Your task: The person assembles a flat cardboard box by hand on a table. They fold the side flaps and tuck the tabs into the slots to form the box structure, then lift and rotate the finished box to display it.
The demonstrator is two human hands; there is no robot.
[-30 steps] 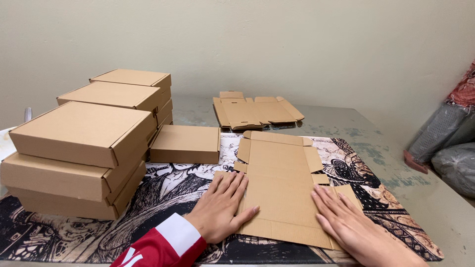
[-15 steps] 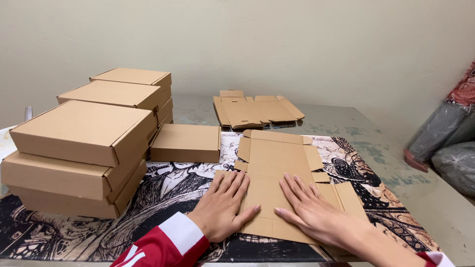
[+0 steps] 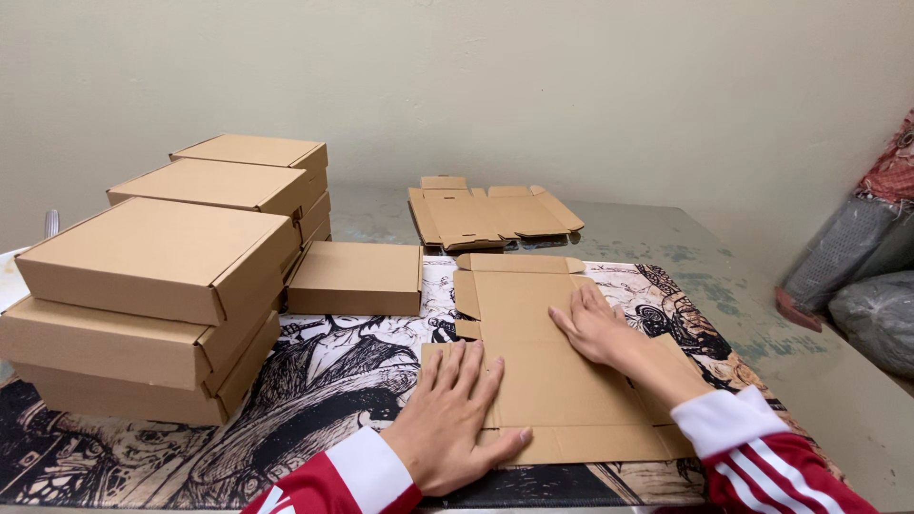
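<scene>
Head view: both your hands lie open, palm down and apart, on the flat cardboard blank (image 3: 547, 366); neither grips it. Your left hand (image 3: 455, 414) presses the blank's near left corner, fingers spread and pointing away from you. Your right hand (image 3: 598, 328) rests further up, on the middle panel near its right edge, fingers angled toward the left. The blank lies unfolded on the printed black-and-white mat (image 3: 314, 381), directly before you, its small side tabs and far flap still level with the main panel. Just beside its far left corner sits one small closed box (image 3: 357, 276); to your left stand stacks of finished boxes (image 3: 157, 295), the nearest of them overhanging the mat. Beyond the blank, on the grey table (image 3: 762, 324), waits a low pile of spare flat blanks (image 3: 490, 214). Dark bagged bundles (image 3: 871, 286) lie past the table's right edge. Judged from this layout, you are flattening and steadying the sheet ahead of the first fold; the next move would seem to call for one hand holding the centre panel down while the other lifts a side panel along its crease.
</scene>
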